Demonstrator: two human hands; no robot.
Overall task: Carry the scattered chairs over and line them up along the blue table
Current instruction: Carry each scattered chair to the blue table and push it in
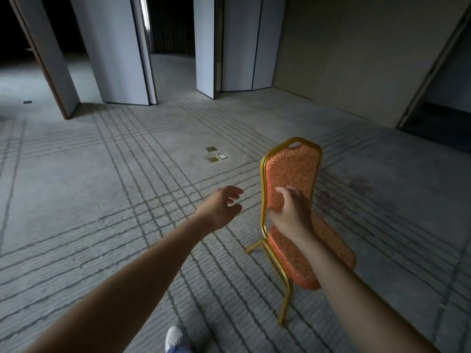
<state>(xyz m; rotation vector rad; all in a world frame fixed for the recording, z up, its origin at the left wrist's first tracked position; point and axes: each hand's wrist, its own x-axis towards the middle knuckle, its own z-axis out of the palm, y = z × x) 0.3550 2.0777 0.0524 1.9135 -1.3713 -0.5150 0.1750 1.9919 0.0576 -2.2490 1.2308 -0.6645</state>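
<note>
Right of centre in the frame, a gold-framed, orange-patterned upholstered chair (pixel 293 171) stood on the grey carpet with dark crossing lines (pixel 102 200), seen from its side, with the backrest towards the top of the frame and the seat running down to the lower right. Two of its thin gold legs showed below the seat at its left edge; whether every leg touched the carpet could not be told. The right hand (pixel 290 212) reached in from the lower right and held the lower part of the backrest, with the thumb laid on the padded face and the fingers curled around the edge. The left hand (pixel 221 205) hung in the air just left of the chair, apart from it, its fingers loose and slightly spread, holding nothing. Small square brass floor plates (pixel 211 149) lay in the carpet above the left hand. Tall pale folding wall panels (pixel 119 47) stood across the upper left, with dark openings between them, and a plain beige wall (pixel 344 59) filled the upper right. At the bottom edge, a white shoe (pixel 173 336) showed between the two forearms.
</note>
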